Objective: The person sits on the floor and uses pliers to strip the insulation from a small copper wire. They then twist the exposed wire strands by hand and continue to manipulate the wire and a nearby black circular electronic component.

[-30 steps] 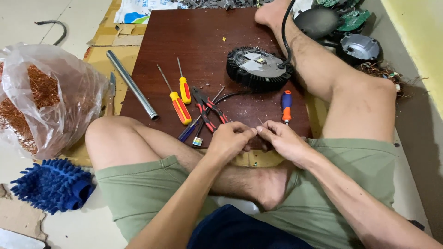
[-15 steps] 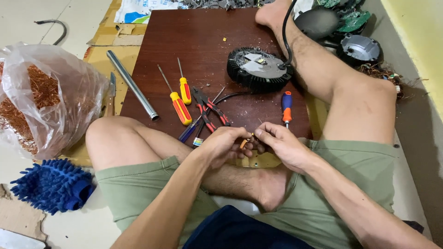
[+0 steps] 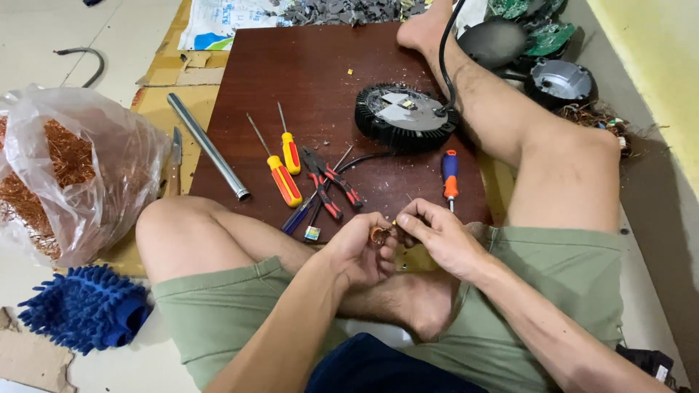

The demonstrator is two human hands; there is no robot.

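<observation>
The left hand (image 3: 358, 251) was pinched shut on a small copper coil (image 3: 378, 234), and the right hand (image 3: 435, 234) gripped its wire end just beside. The fine strand could have snapped or slipped, dropping the coil near the pliers (image 3: 329, 183) ahead.

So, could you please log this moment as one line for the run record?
left hand: pinching small copper coil | right hand: pinching at coil | pliers, screwdrivers lying on brown board
</observation>
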